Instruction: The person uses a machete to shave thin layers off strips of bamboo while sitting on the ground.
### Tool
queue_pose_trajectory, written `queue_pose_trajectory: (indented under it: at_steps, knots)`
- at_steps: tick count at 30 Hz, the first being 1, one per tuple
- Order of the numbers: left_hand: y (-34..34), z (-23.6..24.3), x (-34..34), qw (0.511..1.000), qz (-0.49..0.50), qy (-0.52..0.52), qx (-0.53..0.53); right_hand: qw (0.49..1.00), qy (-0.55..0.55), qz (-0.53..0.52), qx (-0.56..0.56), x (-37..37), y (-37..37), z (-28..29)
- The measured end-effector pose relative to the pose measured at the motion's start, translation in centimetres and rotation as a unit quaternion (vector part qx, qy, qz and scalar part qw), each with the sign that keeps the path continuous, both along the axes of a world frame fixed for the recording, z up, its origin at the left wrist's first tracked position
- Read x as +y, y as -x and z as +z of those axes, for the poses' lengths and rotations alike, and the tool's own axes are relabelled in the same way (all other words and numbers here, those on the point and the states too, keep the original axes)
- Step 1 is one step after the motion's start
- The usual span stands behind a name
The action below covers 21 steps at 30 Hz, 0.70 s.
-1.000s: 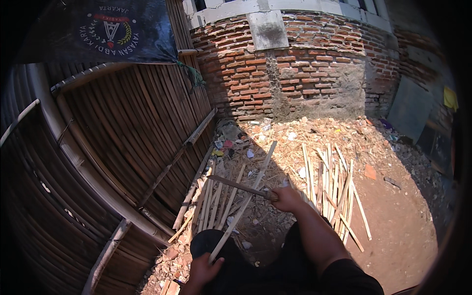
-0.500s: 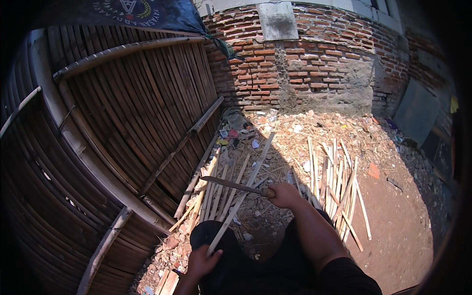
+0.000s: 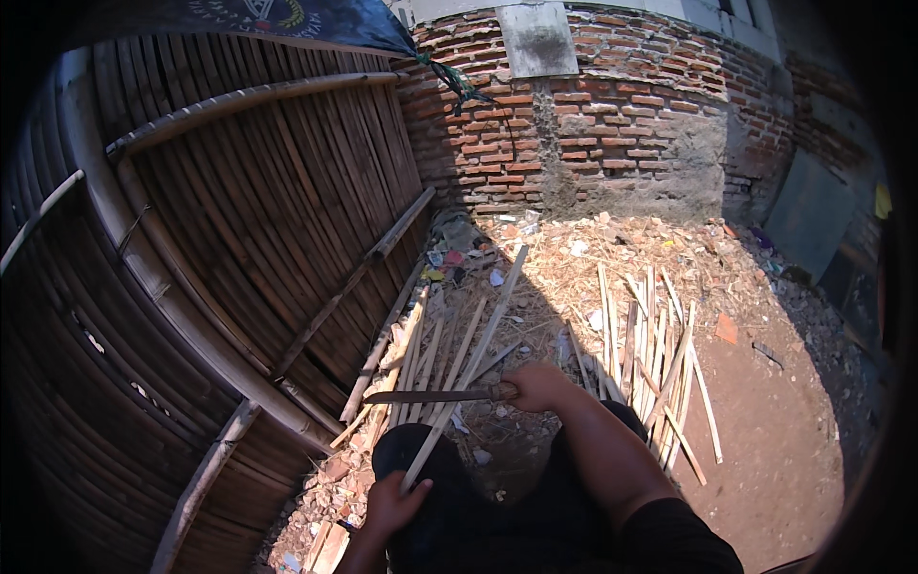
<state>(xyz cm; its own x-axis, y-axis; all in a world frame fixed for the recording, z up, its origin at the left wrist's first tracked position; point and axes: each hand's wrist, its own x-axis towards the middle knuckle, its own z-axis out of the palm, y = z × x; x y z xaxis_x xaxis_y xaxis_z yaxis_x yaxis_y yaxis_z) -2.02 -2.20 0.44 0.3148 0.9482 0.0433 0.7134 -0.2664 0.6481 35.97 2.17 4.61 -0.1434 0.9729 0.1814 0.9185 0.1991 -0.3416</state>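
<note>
With both hands closed, holds two things. With the left hand [image 3: 390, 505], grips the near end of a long, pale bamboo strip [image 3: 480, 340], pinching between thumb and fingers above dark trousers [image 3: 459, 517]. With the right hand [image 3: 537, 386], to the right of the strip, clasps the handle of a long, dark machete [image 3: 411, 397] in a full fist. Holds the machete crosswise to the strip, with its tip to the left of the strip and its handle to the right. Cannot tell whether touching or apart at the crossing. Slants the strip away from the body, over the ground. Has loose bamboo pieces [image 3: 459, 352] just to the left of the strip and a pile of pale slats [image 3: 673, 368] to its right. Has an orange shard [image 3: 727, 329] farther to the right of the strip and a slatted fence [image 3: 287, 210] well to its left. Faces a weathered brick wall [image 3: 612, 143] beyond the strip, across littered ground [image 3: 574, 251].
</note>
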Motion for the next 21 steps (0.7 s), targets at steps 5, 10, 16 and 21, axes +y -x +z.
queue_pose_trajectory:
  at_steps: [5, 10, 16, 21]
  knots:
    - [-0.2, 0.1, 0.0, 1.000, 0.001, -0.006, -0.005, 0.983, 0.011, -0.168, 0.072, 0.8, -3.3, 0.4]
    - [-0.5, 0.1, 0.5, 0.999, 0.002, 0.006, 0.036, 0.997, 0.045, -0.063, 0.025, 0.4, -1.5, -0.7]
    - [-0.6, 0.4, 0.4, 0.998, 0.005, 0.009, 0.060, 0.992, 0.075, 0.085, -0.060, 0.3, 1.4, -0.4]
    - [-0.1, 0.1, 0.2, 1.000, -0.009, -0.012, 0.016, 0.996, 0.057, -0.061, 0.028, 1.0, -1.3, -0.3]
